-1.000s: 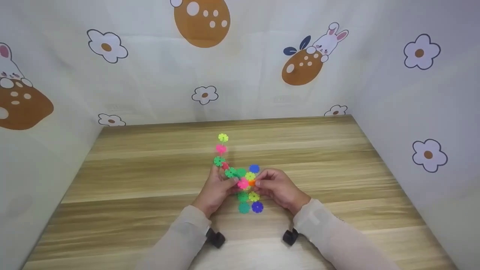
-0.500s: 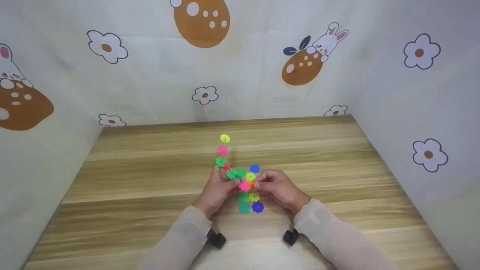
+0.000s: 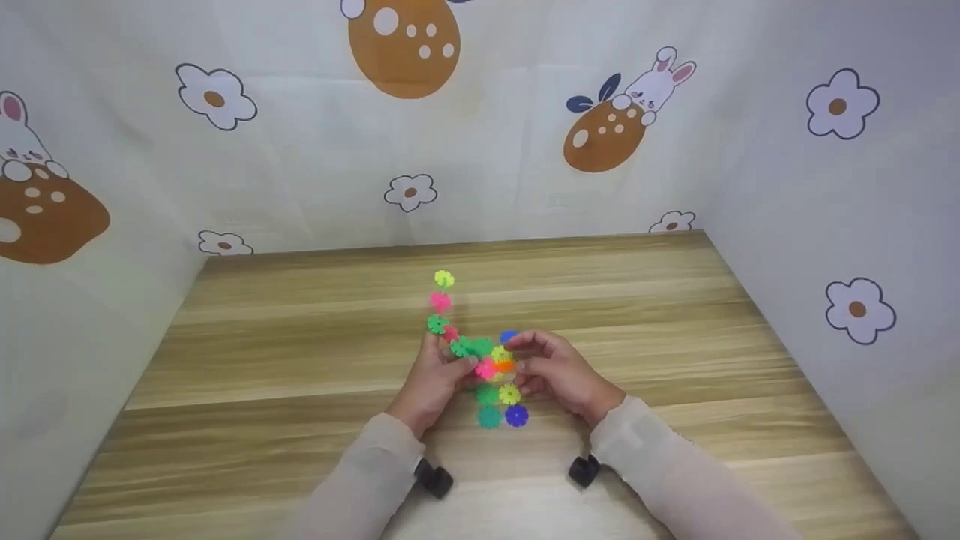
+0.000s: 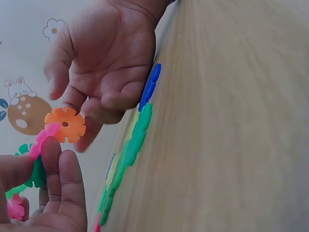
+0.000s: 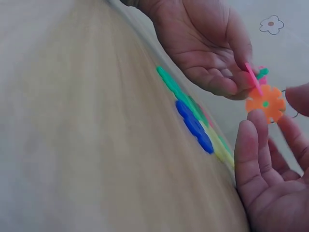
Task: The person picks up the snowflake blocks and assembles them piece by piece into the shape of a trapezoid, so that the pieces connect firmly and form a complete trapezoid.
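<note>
Orange slotted disc [image 4: 66, 124], one: joined to a pink disc [image 4: 44, 135] at the near right end of a disc chain [image 3: 460, 346], held raised over the table. From there the chain runs left and far through green and red discs, a second pink one, and a yellow disc [image 3: 444, 278] at its far end.

Left hand [image 3: 431, 382]: thumb and fingers pinch the chain at the pink disc.

Right hand [image 3: 559, 375]: fingers and thumb apart, gripping nothing, just beside the orange disc on its right; whether a fingertip touches it cannot be told.

Green, yellow and blue discs [image 3: 510, 394], several: flat on the wood-grain table [image 3: 300, 322], near and below the hands.

Pale sleeves [image 3: 382, 446], two. Printed white cloth [image 3: 487, 135]: far side, behind the table.
</note>
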The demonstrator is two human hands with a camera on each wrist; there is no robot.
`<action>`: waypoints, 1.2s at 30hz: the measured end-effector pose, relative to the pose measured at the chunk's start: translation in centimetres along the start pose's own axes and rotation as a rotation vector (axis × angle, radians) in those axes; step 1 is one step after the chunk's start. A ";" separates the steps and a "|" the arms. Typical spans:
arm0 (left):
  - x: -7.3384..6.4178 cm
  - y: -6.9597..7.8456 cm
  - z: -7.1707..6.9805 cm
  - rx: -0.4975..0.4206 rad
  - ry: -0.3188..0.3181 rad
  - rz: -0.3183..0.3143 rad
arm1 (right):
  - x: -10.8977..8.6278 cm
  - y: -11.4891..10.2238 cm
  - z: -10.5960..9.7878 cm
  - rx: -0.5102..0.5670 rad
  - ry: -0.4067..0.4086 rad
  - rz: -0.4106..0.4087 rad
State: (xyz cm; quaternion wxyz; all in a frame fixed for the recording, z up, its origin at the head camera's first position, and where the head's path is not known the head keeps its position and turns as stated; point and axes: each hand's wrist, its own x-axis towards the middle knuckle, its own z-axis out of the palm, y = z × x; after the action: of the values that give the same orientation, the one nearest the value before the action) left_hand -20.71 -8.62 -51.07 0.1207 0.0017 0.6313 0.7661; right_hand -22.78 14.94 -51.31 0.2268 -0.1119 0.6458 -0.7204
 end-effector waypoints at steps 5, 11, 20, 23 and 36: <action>0.3 -0.1 -0.5 -0.030 0.028 -0.016 | 0.0 -0.7 -1.1 -0.158 -0.006 0.084; 0.3 -0.1 -0.9 -0.020 0.052 -0.026 | -0.2 -1.3 -1.4 -0.359 0.119 0.082; 0.5 -0.1 -0.9 -0.053 0.028 -0.014 | -0.7 -1.9 -1.3 -0.595 0.149 0.140; 0.6 -0.2 -0.9 -0.064 0.019 -0.010 | -0.9 -2.1 -1.1 -0.695 0.140 0.132; 0.3 -0.3 -1.1 -0.060 0.004 -0.039 | -0.4 -0.9 -0.9 -0.297 0.100 0.078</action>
State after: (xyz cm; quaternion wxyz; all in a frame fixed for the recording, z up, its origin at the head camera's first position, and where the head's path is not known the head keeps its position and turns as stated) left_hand -21.16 -9.57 -51.60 0.1346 -0.0157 0.6082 0.7821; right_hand -23.00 15.95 -50.54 0.2031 -0.0833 0.7595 -0.6123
